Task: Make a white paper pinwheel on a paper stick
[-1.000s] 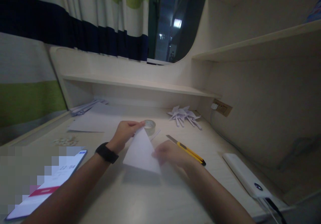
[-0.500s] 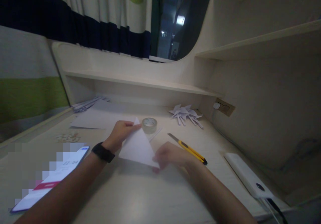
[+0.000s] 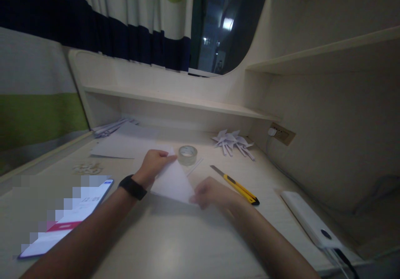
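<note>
Left grip pinching folded paper apex, right grip pinching lower corner, tape roll just beyond

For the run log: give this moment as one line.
left hand: pinches folded paper top | right hand: grips its lower corner | utility knife: lying beside

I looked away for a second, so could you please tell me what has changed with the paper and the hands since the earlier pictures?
The folded paper triangle has been lowered from a raised tilt until it lies nearly flat on the desk. The left hand keeps pinching its far tip and the right hand its near corner; nothing was let go. The tape roll, utility knife and phone have not moved.
</note>
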The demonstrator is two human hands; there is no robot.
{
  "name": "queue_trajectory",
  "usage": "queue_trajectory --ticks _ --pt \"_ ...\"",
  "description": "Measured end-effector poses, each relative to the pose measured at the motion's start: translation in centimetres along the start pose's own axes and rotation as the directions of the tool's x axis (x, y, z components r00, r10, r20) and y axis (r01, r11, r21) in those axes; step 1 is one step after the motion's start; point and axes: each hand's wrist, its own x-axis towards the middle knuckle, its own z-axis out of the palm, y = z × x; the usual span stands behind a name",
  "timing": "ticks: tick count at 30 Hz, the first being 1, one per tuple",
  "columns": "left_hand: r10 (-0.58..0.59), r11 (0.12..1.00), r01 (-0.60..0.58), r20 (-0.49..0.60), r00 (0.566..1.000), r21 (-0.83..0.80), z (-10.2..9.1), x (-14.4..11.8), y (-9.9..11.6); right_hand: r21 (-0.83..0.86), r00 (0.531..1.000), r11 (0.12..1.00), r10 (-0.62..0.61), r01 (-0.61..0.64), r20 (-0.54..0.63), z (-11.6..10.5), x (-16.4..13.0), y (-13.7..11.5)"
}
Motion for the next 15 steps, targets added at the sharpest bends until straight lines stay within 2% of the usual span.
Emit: queue_trajectory --ticks 6,15 --pt "0.006 0.997 -0.003 0.031 0.999 -0.073 -0.07 -0.31 0.34 0.045 1.0 0.999 -0.001 0.001 0.006 -0.32 -0.14 -0.3" --pt "-0.014 0.996 0.019 0.069 0.998 -0.082 -0.19 0.17 -0.27 0.072 0.999 0.997 -0.028 0.025 0.043 -0.29 0.34 0.57"
